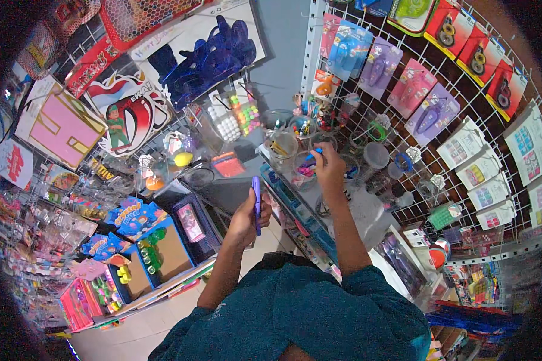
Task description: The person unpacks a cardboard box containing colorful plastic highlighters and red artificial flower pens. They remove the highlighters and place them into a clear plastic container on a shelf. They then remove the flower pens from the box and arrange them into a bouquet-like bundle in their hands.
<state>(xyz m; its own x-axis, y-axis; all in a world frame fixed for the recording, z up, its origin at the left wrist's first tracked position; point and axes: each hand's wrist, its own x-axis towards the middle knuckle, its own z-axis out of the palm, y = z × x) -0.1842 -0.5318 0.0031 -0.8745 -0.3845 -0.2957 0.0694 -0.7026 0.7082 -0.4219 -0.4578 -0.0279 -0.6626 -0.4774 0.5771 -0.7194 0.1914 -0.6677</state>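
Observation:
My left hand [248, 216] is closed around a purple pen-like item [257, 205], perhaps a marker, held roughly upright in front of my body. To its right, my right hand [330, 171] pinches a small blue item [315, 152] between thumb and fingers; what it is cannot be made out. That hand hangs over a group of round clear plastic containers on a shelf. Beneath it, one tub [305, 169] holds pink and purple pieces. A clear tub [283, 145] with yellowish sticks stands to the left, and another [302, 126] behind holds several small colourful items.
Wire grid racks [402, 90] with hanging carded goods rise on the right. More packets hang at the left, above blue display boxes [165, 248] holding green and yellow pieces. The teal-edged shelf front [298, 212] runs between my arms. Pale tiled floor [149, 318] shows at lower left.

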